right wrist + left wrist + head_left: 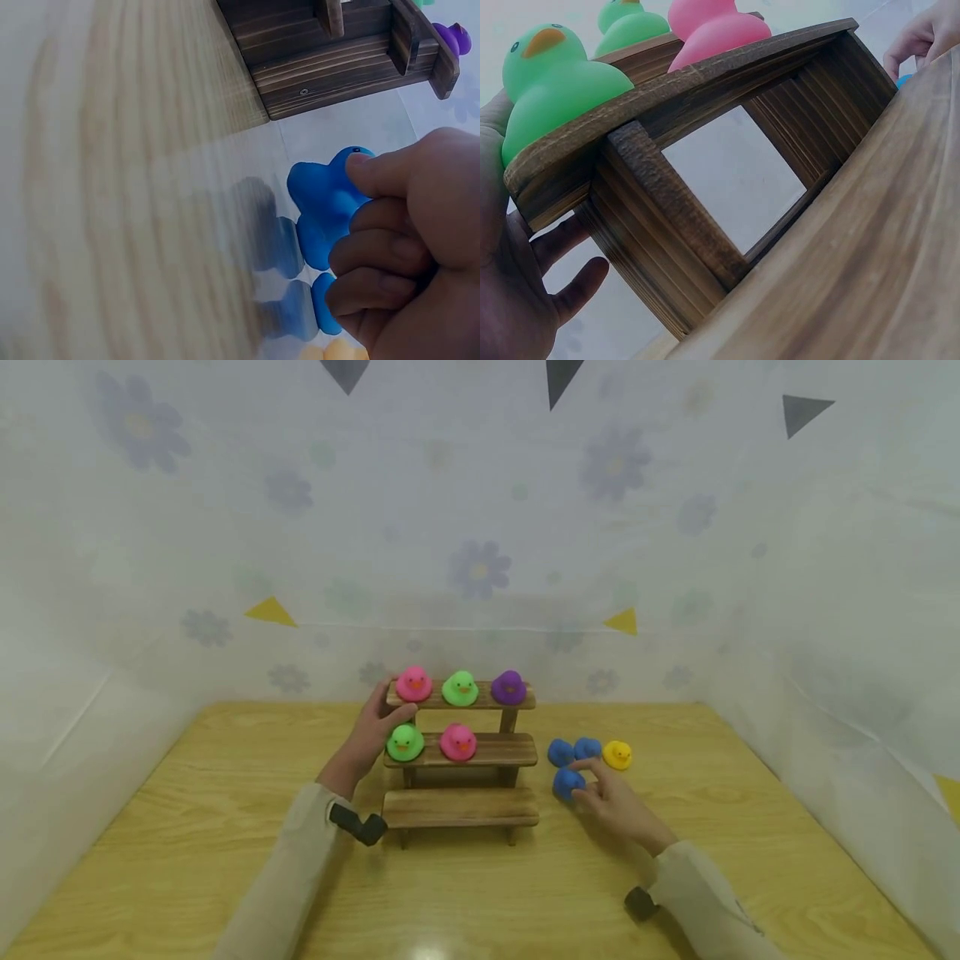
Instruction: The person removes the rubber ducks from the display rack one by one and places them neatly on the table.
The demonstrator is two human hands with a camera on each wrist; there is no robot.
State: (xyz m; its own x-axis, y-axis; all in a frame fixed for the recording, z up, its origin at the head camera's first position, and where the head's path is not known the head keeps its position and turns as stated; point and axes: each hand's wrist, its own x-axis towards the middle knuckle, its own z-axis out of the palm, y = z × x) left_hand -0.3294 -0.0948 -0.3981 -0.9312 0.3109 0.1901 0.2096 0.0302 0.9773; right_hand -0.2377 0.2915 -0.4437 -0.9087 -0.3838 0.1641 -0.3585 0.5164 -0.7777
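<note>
In the head view my right hand (618,806) pinches a blue rubber duck (568,784) between thumb and fingers, right of a three-tier wooden stand (461,808). The right wrist view shows this blue duck (330,199) tilted, thumb on its head. My left hand (367,739) grips the stand's left end by the upper tier, thumb in front. In the left wrist view, some of its fingers (581,289) reach behind the planks. Close by on the middle tier sit a green duck (405,742) and a pink duck (458,742).
On the top tier stand a pink duck (414,684), a green duck (460,688) and a purple duck (509,687). Beyond my right hand, two blue ducks (560,752) and a yellow duck (618,755) rest on the wooden table (225,827). Patterned cloth walls (480,485) enclose the table.
</note>
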